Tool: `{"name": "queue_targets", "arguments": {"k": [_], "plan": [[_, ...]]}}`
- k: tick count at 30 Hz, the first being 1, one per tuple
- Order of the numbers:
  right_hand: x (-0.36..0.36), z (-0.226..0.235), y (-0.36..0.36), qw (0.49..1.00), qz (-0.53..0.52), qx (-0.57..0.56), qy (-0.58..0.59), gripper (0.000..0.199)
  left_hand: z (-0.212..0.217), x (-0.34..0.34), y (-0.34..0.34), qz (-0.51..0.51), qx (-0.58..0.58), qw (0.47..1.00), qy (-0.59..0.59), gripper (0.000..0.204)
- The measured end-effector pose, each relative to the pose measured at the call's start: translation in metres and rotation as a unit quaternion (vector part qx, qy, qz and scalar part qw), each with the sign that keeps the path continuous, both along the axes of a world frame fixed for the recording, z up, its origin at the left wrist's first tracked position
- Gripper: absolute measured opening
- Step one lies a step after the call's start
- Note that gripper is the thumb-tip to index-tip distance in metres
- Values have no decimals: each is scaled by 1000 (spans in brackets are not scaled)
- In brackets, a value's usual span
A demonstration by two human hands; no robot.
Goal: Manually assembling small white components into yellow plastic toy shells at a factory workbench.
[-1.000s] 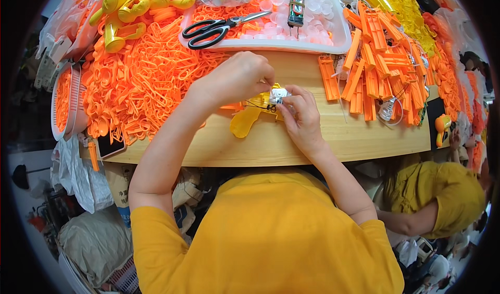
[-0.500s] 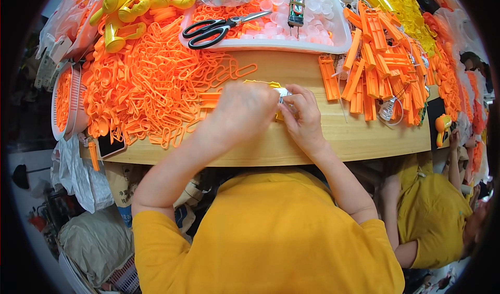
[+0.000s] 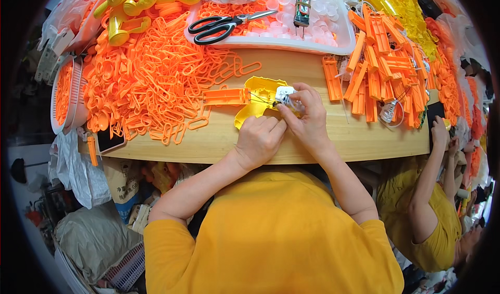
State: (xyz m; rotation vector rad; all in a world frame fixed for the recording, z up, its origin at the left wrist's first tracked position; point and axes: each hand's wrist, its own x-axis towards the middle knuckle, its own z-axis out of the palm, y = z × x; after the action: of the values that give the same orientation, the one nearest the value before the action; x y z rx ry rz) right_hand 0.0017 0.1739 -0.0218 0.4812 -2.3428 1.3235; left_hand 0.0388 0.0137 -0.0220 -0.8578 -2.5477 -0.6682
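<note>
Wooden tabletop (image 3: 364,143), curved yellow shell (image 3: 263,90)

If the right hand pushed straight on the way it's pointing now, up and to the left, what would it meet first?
The right hand has the white part at its fingertips; just past that, the yellow shell looks first in line, though depth is unclear.

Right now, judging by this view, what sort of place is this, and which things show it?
Probably a hand-assembly workshop: a heap of orange loops and a pile of orange holders lie on the wooden table, where the right hand holds a white part at a yellow shell.
</note>
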Motion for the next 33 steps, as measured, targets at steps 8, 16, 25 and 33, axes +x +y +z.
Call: {"name": "queue_targets", "arguments": {"k": [8,16,25,33], "plan": [[-3,-6,4,1000,9,24,5,29,28,-13,-12,-47,134,987,73,27],[-4,-7,5,998,18,33,42,31,37,-65,-43,-71,-17,996,-56,16],[-5,-8,4,997,11,49,64,31,39,-72,-24,-5,48,982,-183,10],[-6,-12,7,995,9,59,79,33,46,-75,-14,69,28,958,-276,11]]}}
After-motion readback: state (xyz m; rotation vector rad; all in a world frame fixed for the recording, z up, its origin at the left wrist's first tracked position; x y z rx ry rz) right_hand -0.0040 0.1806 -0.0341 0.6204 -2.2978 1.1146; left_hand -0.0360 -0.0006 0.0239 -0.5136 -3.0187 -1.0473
